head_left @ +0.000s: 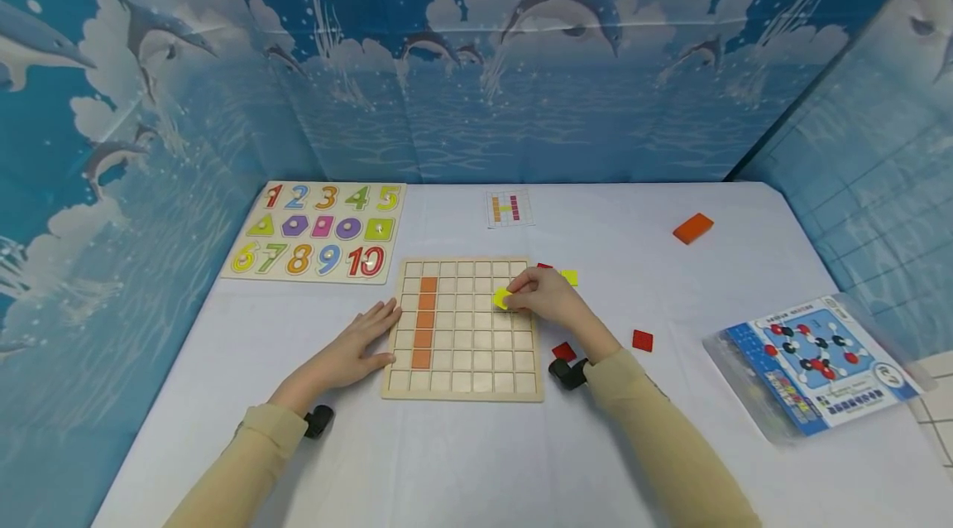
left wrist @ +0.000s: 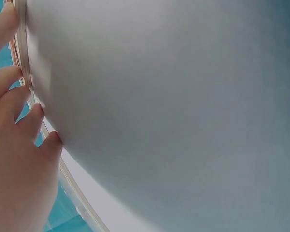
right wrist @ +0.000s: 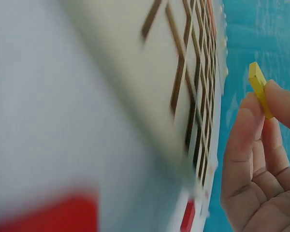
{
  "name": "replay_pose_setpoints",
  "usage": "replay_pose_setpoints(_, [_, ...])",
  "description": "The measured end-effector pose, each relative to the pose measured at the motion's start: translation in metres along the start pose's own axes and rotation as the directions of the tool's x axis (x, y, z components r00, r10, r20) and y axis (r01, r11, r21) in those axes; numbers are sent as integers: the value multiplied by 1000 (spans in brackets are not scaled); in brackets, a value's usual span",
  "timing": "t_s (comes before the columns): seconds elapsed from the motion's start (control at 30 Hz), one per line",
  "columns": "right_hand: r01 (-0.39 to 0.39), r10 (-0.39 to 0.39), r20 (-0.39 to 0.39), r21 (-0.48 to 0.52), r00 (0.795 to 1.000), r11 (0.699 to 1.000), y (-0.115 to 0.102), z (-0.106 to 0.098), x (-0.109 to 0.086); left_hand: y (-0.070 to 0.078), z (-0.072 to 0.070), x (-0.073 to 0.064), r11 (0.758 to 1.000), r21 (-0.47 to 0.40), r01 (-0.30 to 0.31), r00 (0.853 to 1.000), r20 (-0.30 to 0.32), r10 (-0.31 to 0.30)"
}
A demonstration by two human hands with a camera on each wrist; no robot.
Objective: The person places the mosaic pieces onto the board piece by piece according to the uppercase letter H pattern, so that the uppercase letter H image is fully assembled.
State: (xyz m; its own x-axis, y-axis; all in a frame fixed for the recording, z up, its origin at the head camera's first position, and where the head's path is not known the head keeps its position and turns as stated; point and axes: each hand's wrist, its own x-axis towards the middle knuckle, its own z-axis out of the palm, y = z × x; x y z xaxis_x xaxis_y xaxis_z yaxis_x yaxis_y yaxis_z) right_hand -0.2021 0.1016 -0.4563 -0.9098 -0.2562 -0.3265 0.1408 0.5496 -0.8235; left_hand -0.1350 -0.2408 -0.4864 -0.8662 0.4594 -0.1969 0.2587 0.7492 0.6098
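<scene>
A wooden grid board [head_left: 462,393] lies on the white table, with a column of several orange square tiles [head_left: 424,319] set in its left part. Between thumb and fingers my right hand [head_left: 549,296] pinches a yellow square tile [head_left: 500,299] over the upper right of the grid. That same yellow tile [right wrist: 259,87] shows edge-on in the right wrist view, held above the board. My left hand [head_left: 357,348] rests at the board's left edge, fingers extended, fingertips against the rim. In the left wrist view the fingertips of the left hand [left wrist: 24,140] line the board's side.
Red tiles [head_left: 643,341] and another yellow tile [head_left: 569,277] lie right of the board. Behind it is a pattern card [head_left: 510,208]. A number puzzle board [head_left: 316,232] is at back left, an orange block [head_left: 693,228] at back right, a packaged molecule set [head_left: 815,362] at right.
</scene>
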Motion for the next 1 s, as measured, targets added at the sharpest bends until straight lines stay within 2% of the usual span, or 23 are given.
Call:
replay_pose_setpoints(0.2, [53, -54, 67, 16, 996, 998, -17, 25, 6, -1, 1, 0, 1000, 7, 5, 1000, -2, -5])
replay_pose_setpoints(0.4, [87, -86, 84, -12, 993, 996, -30, 46, 14, 1, 1, 0, 1000, 10, 7, 1000, -4, -7])
replay_pose_setpoints(0.57, [119, -110, 99, -91, 989, 989, -37, 61, 21, 3, 0, 0, 1000, 3, 12, 1000, -1, -12])
replay_pose_setpoints(0.77, [142, -121, 102, -228, 987, 963, -44, 73, 26, 4, 1, 0, 1000, 7, 22, 1000, 1, -22])
replay_pose_setpoints(1.0, [149, -122, 110, -294, 986, 944, -51, 76, 24, 5, -1, 0, 1000, 8, 19, 1000, 1, -19])
